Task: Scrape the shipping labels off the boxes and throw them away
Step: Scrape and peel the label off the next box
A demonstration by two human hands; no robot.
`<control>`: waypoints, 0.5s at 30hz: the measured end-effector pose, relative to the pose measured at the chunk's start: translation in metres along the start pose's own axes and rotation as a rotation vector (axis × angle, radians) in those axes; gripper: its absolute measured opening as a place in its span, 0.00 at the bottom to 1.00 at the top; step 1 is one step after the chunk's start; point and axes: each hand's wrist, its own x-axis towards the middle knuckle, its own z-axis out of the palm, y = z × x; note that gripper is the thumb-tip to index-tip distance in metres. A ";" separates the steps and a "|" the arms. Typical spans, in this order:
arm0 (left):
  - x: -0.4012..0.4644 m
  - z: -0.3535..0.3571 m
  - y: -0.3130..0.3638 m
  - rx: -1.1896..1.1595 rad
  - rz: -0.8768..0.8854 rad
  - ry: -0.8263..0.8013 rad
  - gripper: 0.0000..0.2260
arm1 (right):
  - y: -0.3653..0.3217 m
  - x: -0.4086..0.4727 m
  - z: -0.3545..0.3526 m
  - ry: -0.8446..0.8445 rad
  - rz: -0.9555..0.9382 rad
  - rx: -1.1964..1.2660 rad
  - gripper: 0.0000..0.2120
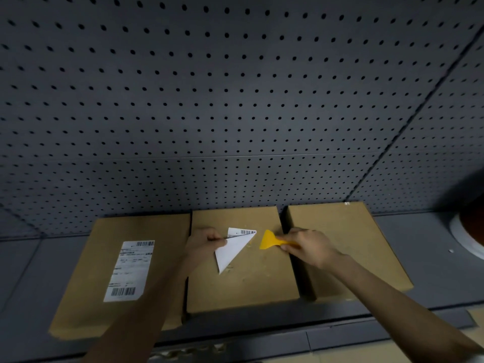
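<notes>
Head view: three boxes on the desk, the middle label half peeled.

I see a grey pegboard wall (pixel 235 87) behind the desk (pixel 432 271), which carries three cardboard boxes side by side. The left box (pixel 86 284) has its label (pixel 129 271) fully stuck; the right box (pixel 353 244) looks bare. On the middle box (pixel 248 284) my left hand (pixel 204 242) has its fingers pinched on the peeled label (pixel 233 251), folded back into a white triangle. My right hand (pixel 306 247) is closed around the handle of the yellow scraper (pixel 269 241), blade just beside the corner that looks to be stuck. I judge it best to keep the blade flat and low, push under that corner, and pull the flap gently so it comes away whole.
</notes>
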 end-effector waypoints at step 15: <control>0.002 -0.001 0.003 -0.011 -0.011 -0.022 0.06 | -0.029 0.026 -0.002 0.041 0.088 -0.019 0.16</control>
